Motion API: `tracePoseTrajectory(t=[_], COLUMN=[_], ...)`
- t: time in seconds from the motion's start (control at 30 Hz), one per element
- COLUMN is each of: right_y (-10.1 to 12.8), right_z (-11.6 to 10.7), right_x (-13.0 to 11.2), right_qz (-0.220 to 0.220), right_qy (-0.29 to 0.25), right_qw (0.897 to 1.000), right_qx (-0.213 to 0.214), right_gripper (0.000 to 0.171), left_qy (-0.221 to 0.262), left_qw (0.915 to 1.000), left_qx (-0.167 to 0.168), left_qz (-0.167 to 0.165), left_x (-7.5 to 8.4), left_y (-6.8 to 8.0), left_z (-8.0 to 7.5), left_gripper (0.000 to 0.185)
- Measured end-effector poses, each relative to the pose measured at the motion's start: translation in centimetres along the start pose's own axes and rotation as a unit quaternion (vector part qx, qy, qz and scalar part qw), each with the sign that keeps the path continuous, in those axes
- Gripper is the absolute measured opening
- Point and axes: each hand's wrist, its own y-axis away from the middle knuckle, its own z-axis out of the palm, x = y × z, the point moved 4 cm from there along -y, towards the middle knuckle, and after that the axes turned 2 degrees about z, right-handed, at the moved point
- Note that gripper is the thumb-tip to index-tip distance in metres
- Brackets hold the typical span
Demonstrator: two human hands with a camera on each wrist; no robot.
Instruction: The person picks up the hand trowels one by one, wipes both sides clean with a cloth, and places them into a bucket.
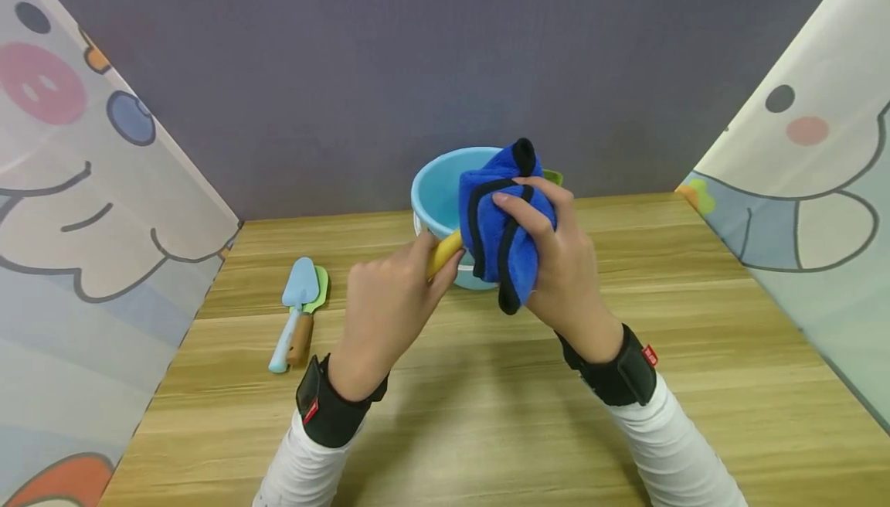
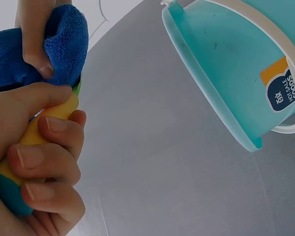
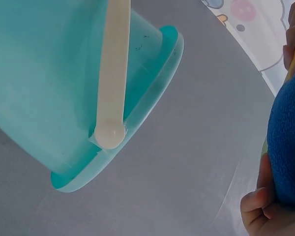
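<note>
The table (image 1: pixel 695 337) is wood-grained and runs back to a grey wall, with cartoon-printed curtains at both sides. At its far middle stands a light blue bucket (image 1: pixel 434 194) with a white handle; the left wrist view shows an orange and blue label on its side.

In front of the bucket, above the table, a blue cloth (image 1: pixel 497 233) with black edging is bunched up. The right hand (image 1: pixel 556 252) has its fingers curled over the cloth, so its grip is full of cloth. The cloth is wrapped round the far end of a tool, which hides that end; a bit of green shows behind the cloth near the bucket's rim.

The left hand (image 1: pixel 389 298) holds the tool's yellow handle (image 1: pixel 445 253), its grip closed tight round it with all fingers curled. The left wrist view shows a teal end on the handle.

To the left, well apart from the hands, two small shovels (image 1: pixel 300 314) lie side by side on the table, one blue, one green with a wooden handle.
</note>
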Motion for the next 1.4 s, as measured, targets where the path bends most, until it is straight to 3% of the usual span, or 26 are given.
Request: tracePoseTrajectory(t=[0.2, 0.6, 1.03, 1.4], right_y=[-0.3, -0.4, -0.7, -1.1], right_z=[-0.6, -1.5, -2.4, -2.8], right_x=[0.8, 1.2, 2.1, 2.8], right_qz=[0.019, 0.06, 0.077, 0.106], right_qy=[0.007, 0.006, -0.051, -0.05], right_qw=[0.999, 0.996, 0.989, 0.983], right_qx=[0.033, 0.062, 0.118, 0.143], right_gripper=[0.063, 0.051, 0.06, 0.066], left_qy=[-0.004, -0.004, -0.008, -0.014], left_qw=[1.0, 0.9999, 0.9998, 0.9999], left_qx=[0.003, 0.012, 0.019, 0.01], left_qz=[-0.002, -0.003, -0.001, -0.003], left_x=[0.0, 0.0, 0.0, -0.3], left_y=[-0.1, -0.3, -0.2, -0.4], left_z=[-0.2, -0.2, -0.3, -0.3], left_gripper=[0.033, 0.033, 0.031, 0.032])
